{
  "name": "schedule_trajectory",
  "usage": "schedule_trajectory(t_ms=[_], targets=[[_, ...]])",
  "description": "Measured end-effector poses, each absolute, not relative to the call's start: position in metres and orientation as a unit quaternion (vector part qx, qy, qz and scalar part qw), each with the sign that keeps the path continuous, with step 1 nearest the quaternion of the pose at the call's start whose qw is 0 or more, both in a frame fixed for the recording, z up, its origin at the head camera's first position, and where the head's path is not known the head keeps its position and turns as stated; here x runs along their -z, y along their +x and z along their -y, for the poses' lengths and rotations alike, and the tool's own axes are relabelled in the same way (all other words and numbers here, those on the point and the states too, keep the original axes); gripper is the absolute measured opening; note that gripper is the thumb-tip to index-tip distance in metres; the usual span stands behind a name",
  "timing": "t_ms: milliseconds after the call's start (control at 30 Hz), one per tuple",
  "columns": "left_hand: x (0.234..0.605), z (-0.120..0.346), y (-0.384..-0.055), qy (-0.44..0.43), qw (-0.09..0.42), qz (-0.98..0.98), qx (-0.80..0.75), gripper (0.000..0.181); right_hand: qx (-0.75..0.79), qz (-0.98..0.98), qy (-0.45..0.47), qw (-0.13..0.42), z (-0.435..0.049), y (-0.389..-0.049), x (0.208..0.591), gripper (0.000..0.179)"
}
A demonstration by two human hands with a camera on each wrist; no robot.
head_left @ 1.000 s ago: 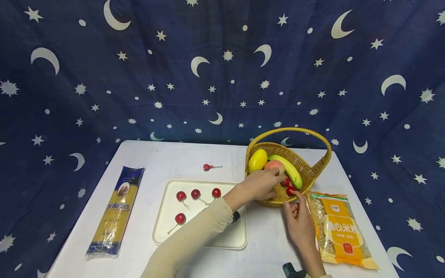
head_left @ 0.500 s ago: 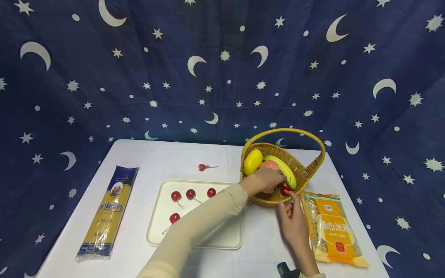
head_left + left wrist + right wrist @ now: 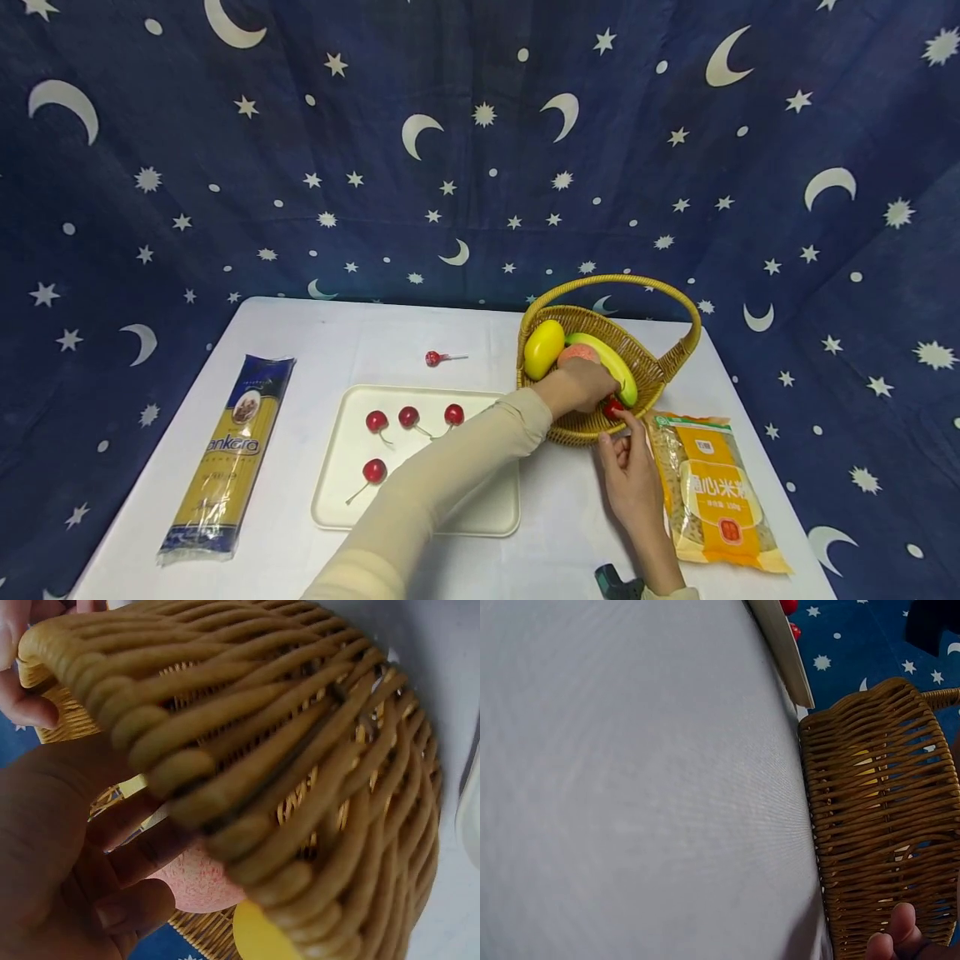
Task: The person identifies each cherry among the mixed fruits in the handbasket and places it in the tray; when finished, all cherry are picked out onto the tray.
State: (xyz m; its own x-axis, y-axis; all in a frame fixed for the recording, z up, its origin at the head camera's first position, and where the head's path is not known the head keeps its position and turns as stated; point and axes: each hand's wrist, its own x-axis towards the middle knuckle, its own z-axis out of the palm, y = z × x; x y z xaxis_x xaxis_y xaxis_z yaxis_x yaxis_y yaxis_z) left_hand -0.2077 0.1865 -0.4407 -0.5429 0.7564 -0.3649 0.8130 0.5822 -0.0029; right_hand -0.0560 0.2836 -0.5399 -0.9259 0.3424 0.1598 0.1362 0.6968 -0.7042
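Observation:
In the head view a wicker basket (image 3: 573, 321) holds a yellow lemon-like fruit (image 3: 543, 350), a reddish round peach-like fruit (image 3: 577, 355), a banana (image 3: 617, 367) and a red cherry (image 3: 612, 407). My left hand (image 3: 581, 387) reaches over the near rim into it. In the left wrist view its fingers (image 3: 127, 817) pass behind the rim beside the peach-like fruit; the fingertips are hidden, so I cannot tell whether they hold anything. My right hand (image 3: 633, 475) grips the near-right rim, index fingertip close to the cherry.
Several cherries (image 3: 374, 471) lie on a cream tray (image 3: 330, 492) left of the basket. Behind the tray is a red lollipop (image 3: 433, 358). A blue-and-yellow pasta packet (image 3: 225, 462) lies far left, an orange-labelled bag (image 3: 720, 500) right. A starry curtain (image 3: 480, 167) hangs behind.
My left hand has moved deeper into the basket towards the banana and now covers part of the cherries there. The right hand stays at the rim. The whole view has shifted slightly.

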Motion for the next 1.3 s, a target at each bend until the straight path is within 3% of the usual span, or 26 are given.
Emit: schedule_trajectory(t_ms=[633,1100,1300], targets=[[0.452,-0.188,-0.201,0.452,0.138,-0.866,0.164,0.022,-0.358,0.912,-0.135,0.149,-0.283,-0.054,0.541,0.047],[0.446,-0.178,-0.208,0.471,0.124,-0.869,0.093,0.011,-0.358,0.911,-0.135,0.152,-0.281,-0.054,0.544,0.047],[0.437,-0.170,-0.209,0.490,0.092,-0.865,0.053,0.020,-0.354,0.912,-0.140,0.152,-0.282,-0.055,0.546,0.048]])
